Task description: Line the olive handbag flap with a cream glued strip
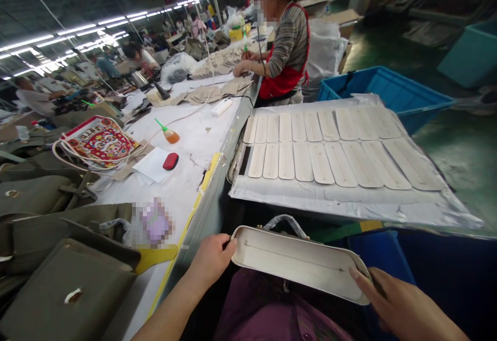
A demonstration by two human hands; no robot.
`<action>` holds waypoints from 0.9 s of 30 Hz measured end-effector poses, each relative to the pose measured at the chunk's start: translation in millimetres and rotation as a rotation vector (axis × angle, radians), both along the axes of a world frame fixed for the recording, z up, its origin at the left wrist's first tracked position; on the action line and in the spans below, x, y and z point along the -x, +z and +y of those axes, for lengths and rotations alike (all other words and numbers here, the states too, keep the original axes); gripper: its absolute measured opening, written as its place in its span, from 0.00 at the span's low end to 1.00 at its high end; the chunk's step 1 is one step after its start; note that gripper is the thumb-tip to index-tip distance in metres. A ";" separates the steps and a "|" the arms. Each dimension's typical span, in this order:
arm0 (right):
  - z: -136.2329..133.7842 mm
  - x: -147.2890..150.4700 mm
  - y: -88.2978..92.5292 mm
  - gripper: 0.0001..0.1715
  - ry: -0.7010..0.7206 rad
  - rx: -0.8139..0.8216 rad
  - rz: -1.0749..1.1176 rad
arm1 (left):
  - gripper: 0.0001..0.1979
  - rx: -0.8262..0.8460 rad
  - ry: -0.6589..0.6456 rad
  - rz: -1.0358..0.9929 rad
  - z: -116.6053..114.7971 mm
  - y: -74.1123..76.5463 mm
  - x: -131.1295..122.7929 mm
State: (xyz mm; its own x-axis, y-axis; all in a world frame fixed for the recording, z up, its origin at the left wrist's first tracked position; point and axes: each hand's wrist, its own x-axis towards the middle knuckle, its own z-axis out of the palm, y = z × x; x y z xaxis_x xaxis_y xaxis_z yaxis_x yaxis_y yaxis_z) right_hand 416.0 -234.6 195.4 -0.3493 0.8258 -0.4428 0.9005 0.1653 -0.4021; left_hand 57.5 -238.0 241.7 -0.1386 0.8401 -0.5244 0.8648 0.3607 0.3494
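Observation:
A cream handbag (298, 263) lies bottom-up over my lap, its long oval base facing me and a plastic-wrapped handle showing behind it. My left hand (212, 261) grips its left end with curled fingers. My right hand (392, 299) holds its right end, fingers laid along the edge. Beyond the bag, a board (349, 204) covered in silvery film carries two rows of cream oval base pieces (322, 162).
Olive-green bags (66, 284) pile up at the left on the long white worktable (186, 186), with a glue bottle (169, 134), red case (171, 161) and patterned pouch (99, 142). A person in a red apron (285, 51) works further along. A blue crate (388, 92) stands behind the board.

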 end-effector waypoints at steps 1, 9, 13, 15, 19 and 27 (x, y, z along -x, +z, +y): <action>-0.9 1.3 2.1 0.19 -0.015 0.056 -0.026 | 0.19 0.008 -0.042 0.057 2.0 1.0 -1.0; 7.9 16.7 21.3 0.16 0.108 0.201 -0.160 | 0.17 0.116 -0.225 0.237 17.4 4.6 -8.4; 4.8 14.0 15.9 0.18 0.116 0.132 -0.109 | 0.17 0.095 -0.239 0.244 18.0 2.9 -11.4; 3.1 11.1 11.7 0.17 0.114 0.127 -0.103 | 0.17 0.053 -0.233 0.222 15.7 0.5 -10.7; 2.9 6.6 5.4 0.16 0.132 0.119 -0.054 | 0.18 -0.004 -0.126 0.046 8.3 -6.3 -0.9; 1.6 4.2 5.3 0.16 0.001 0.101 0.045 | 0.30 0.121 0.378 -0.547 -2.4 -12.1 15.2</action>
